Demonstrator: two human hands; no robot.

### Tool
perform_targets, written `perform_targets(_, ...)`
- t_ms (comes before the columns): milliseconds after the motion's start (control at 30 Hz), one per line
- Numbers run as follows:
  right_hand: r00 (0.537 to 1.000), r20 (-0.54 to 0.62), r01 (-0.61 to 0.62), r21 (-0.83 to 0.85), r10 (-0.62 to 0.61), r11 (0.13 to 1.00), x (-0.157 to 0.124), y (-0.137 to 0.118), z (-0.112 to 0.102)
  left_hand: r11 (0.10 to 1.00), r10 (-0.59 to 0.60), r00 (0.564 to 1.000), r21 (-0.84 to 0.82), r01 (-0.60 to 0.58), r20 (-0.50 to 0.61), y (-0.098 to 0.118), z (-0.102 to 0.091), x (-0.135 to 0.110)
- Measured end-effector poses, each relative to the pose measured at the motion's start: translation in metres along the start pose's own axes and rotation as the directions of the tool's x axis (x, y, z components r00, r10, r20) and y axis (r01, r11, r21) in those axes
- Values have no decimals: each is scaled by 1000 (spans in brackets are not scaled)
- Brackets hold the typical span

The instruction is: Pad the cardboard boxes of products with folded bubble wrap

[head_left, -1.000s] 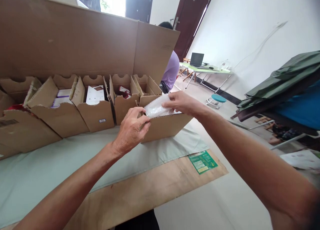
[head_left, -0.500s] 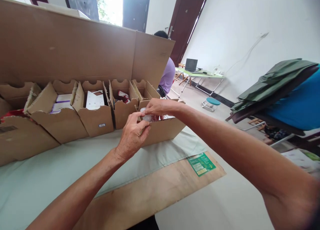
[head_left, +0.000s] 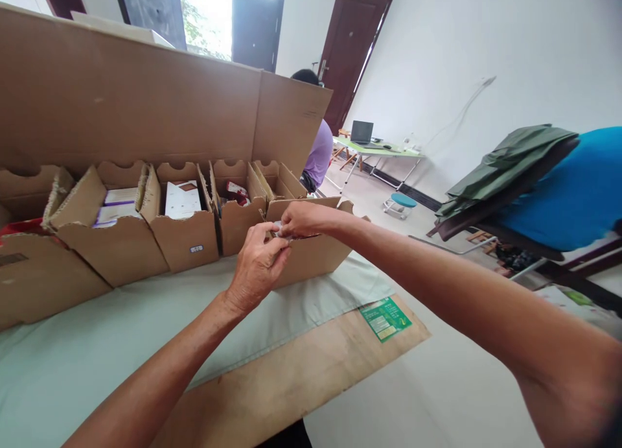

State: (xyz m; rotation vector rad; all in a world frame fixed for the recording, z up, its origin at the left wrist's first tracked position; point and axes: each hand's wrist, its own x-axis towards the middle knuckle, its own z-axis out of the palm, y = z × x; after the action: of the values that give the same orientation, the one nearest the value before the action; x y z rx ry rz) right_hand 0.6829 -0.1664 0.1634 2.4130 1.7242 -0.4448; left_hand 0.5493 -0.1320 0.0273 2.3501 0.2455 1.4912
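Note:
Above the front wall of a cardboard box (head_left: 315, 260) at the right end of the row, my two hands meet. My left hand (head_left: 257, 257) pinches a small piece of clear, crinkled plastic (head_left: 278, 226) between thumb and fingers. Right beside it, the curled fingers of my right hand (head_left: 302, 219) are closed on the same plastic. Its exact kind cannot be made out, since the fingers cover most of it. My right wrist lies over the box opening and hides much of what is inside.
Several open cardboard bins stand in a row, one holding a white box (head_left: 183, 200), another purple-edged packs (head_left: 116, 208). A tall cardboard panel (head_left: 170, 104) rises behind. Pale cloth (head_left: 194, 305) covers the wooden tabletop (head_left: 311, 364). A person in purple (head_left: 319, 151) sits beyond.
My right hand's fingers have curled in closer to my left hand, and less of the clear plastic shows. White contents glimpsed in the box are now covered. The camera view has shifted slightly.

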Motion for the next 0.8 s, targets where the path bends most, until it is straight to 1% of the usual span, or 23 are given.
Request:
perform_targets(67,1000,9,-3,-71,3,997,4,-2,4,1000,-5,1000,-5,5,1,-1,0,0)
perform_targets(167,1000,30,11,-124,-8,992,11,-6,7,1000,-29,999,-7,29,24,0,0,1)
perform_targets(233,999,32,28,-129,-24,991,13,-8,5,998,-62,997,-17,62,41,3,-1,1)
perform_targets(300,999,24,45,-114,-42,992,9,-5,-3,992,-112,993,-50,114,41,6,-3,0)
perform_targets(333,999,-1,47,-95,-47,994,3,1,-8,986,-146,989,-73,148,33,8,-4,-2)
perform_targets(367,997,-59,46,-62,-49,997,-5,9,-12,978,-185,982,-96,187,24,8,-6,-6)
perform_targets(400,987,-155,45,-14,-47,999,-16,21,-15,966,-230,973,-115,230,17,8,-8,-10)
perform_targets(433,957,-287,51,50,-35,997,-29,36,-15,952,-280,960,-127,280,17,7,-11,-15)
perform_targets(467,897,-441,65,130,-1,989,-44,54,-12,933,-335,942,-132,336,29,5,-13,-21)
perform_targets(500,808,-587,97,214,49,972,-59,74,-4,910,-390,919,-132,394,52,3,-16,-28)
perform_targets(533,703,-699,128,304,130,944,-73,95,9,885,-441,894,-127,449,82,0,-18,-34)
perform_targets(567,603,-761,153,405,240,901,-85,116,25,860,-483,868,-123,495,118,-2,-19,-41)
perform_targets(600,506,-783,177,505,362,845,-95,137,45,837,-514,843,-124,533,157,-3,-19,-46)
perform_targets(633,439,-767,206,593,468,779,-100,155,66,817,-536,822,-129,563,194,-4,-17,-51)
perform_targets(667,431,-722,239,669,541,703,-101,170,88,798,-551,803,-138,586,225,-3,-14,-55)
perform_targets(700,475,-675,266,722,565,639,-98,180,108,782,-564,787,-147,606,250,-2,-9,-58)
perform_targets(733,551,-626,275,761,552,588,-92,186,126,769,-572,776,-154,620,265,0,-3,-59)
perform_targets(767,634,-582,279,787,510,551,-83,188,140,770,-565,778,-164,617,275,2,4,-60)
perform_targets(800,712,-542,285,804,446,522,-73,187,151,781,-544,791,-175,599,279,4,12,-59)
